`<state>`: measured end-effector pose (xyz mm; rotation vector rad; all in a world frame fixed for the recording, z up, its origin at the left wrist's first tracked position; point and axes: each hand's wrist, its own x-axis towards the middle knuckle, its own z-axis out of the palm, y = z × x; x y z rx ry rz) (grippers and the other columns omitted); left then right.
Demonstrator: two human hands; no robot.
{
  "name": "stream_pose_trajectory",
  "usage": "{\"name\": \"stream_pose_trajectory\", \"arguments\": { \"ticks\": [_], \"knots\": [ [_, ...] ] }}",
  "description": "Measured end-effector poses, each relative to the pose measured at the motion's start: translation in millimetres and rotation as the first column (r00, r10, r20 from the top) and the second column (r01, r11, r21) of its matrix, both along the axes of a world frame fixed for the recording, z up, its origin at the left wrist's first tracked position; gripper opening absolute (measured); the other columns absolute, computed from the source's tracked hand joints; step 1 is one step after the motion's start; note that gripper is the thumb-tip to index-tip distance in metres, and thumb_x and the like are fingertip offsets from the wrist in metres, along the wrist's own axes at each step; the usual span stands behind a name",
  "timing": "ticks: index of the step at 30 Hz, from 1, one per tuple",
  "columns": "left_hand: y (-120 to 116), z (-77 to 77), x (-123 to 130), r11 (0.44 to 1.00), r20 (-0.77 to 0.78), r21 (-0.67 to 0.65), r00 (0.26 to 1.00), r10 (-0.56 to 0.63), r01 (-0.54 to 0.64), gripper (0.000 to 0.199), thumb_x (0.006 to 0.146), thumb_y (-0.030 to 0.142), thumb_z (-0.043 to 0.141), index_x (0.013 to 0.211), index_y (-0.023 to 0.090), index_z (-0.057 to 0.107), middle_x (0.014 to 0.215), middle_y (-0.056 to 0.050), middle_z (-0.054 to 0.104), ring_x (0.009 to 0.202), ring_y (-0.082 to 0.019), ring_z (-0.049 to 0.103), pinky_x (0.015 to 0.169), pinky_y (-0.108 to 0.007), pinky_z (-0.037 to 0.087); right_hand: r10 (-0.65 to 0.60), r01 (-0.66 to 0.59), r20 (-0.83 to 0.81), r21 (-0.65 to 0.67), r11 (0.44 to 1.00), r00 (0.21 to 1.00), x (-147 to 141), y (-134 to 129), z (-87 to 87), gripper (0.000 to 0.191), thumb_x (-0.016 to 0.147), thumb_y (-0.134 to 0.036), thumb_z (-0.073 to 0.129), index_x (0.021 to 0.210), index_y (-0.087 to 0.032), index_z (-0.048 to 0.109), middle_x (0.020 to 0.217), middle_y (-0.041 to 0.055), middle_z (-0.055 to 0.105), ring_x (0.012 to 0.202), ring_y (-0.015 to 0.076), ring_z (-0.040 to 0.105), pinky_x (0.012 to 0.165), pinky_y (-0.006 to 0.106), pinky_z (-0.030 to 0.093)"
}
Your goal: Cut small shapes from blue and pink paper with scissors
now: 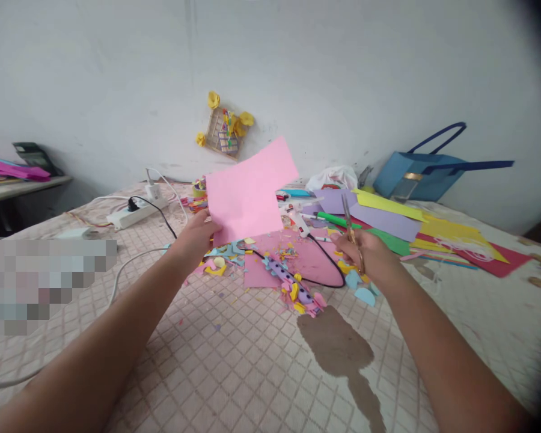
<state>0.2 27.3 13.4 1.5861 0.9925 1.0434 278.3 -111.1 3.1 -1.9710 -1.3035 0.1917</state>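
A pink sheet of paper with a piece cut out of its right side is held up by its lower left corner in my left hand. My right hand grips a pair of scissors, blades pointing up, to the right of the sheet and apart from it. Below and between the hands, a purple dotted strip with yellow and pink pieces lies partly over pink paper strewn with small scraps. A white glue gun with a black cord rests behind it.
Coloured sheets and a blue bag are at the right. A power strip with cables lies at the left. A brown stain marks the patterned tablecloth in front. A yellow-flowered craft hangs on the wall.
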Motion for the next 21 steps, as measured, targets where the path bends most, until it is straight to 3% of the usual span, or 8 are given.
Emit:
{"name": "stream_pose_trajectory", "arguments": {
  "ticks": [3, 7, 15, 21],
  "knots": [
    [-13, 1.6, 6, 0.998, 0.203, -0.038, 0.978, -0.05, 0.059, 0.032, 0.065, 0.016, 0.051, 0.097, 0.021, 0.046, 0.071, 0.002, 0.057, 0.061, -0.012, 0.058, 0.059, -0.026, 0.049, 0.146, -0.138, -0.084, 0.095, 0.986, 0.986, -14, 5, -4.2, 0.047, 0.083, -0.063, 0.029, 0.072, -0.02, 0.047, 0.066, 0.0008, 0.054, 0.059, 0.0138, 0.053, 0.055, 0.025, 0.043],
    [-30, 1.3, 13, 0.995, 0.39, -0.029, 0.918, -0.072, 0.091, 0.03, 0.066, 0.015, 0.055, 0.093, 0.021, 0.045, 0.066, 0.005, 0.055, 0.055, -0.011, 0.056, 0.055, -0.024, 0.046, 0.265, -0.247, -0.121, 0.149, 0.957, 0.957, -31, 4, -11.0, 0.052, 0.08, -0.069, 0.031, 0.078, -0.02, 0.047, 0.073, 0.0024, 0.055, 0.066, 0.0165, 0.053, 0.059, 0.028, 0.044],
    [-54, -3.0, 25, 0.984, 0.285, 0.019, 0.942, -0.177, 0.179, 0.029, 0.069, 0.017, 0.056, 0.097, 0.022, 0.047, 0.067, 0.003, 0.061, 0.058, -0.012, 0.057, 0.055, -0.023, 0.042, 0.391, -0.365, -0.133, 0.182, 0.913, 0.911, -45, -5, -7.1, 0.047, 0.082, -0.066, 0.034, 0.082, -0.02, 0.044, 0.072, -0.0001, 0.047, 0.068, 0.0169, 0.049, 0.062, 0.03, 0.041],
    [-59, -1.6, 25, 0.984, 0.233, 0.0, 0.957, -0.172, 0.177, 0.03, 0.069, 0.017, 0.056, 0.097, 0.021, 0.048, 0.065, 0.003, 0.061, 0.051, -0.01, 0.053, 0.052, -0.023, 0.039, 0.434, -0.399, -0.137, 0.224, 0.889, 0.89, -44, -8, -2.4, 0.036, 0.078, -0.056, 0.053, 0.091, -0.022, 0.047, 0.07, -0.0004, 0.05, 0.07, 0.019, 0.052, 0.06, 0.031, 0.043]
  ]
}}
